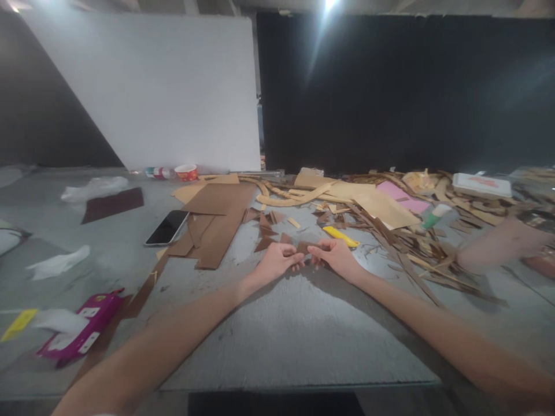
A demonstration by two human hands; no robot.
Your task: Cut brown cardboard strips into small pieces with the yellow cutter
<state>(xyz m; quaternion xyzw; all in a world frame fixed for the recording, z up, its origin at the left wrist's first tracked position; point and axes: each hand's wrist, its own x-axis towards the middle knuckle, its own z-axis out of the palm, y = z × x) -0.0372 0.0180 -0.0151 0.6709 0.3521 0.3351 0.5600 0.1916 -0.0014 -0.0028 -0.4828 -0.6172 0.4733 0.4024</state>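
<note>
Between my two hands is a small brown piece (303,247) of thin sheet material; whether it is card or leather I cannot tell. My left hand (280,259) pinches its left side with thumb and fingertips. On the other side, the fingertips of my right hand (336,258) are closed on it too. A yellow tool (342,236), seemingly a cutter handle, lies just beyond my right hand. Several brown triangular scraps (265,225) lie past my left hand, on the grey tabletop (295,335).
Brown sheets (221,231) and a phone (167,227) lie left of centre. A purple wipes pack (82,329) is near left. Strips and offcuts (390,231) pile up on the right, where another person's blurred arm (498,245) reaches in. A red paper cup (186,172) stands behind.
</note>
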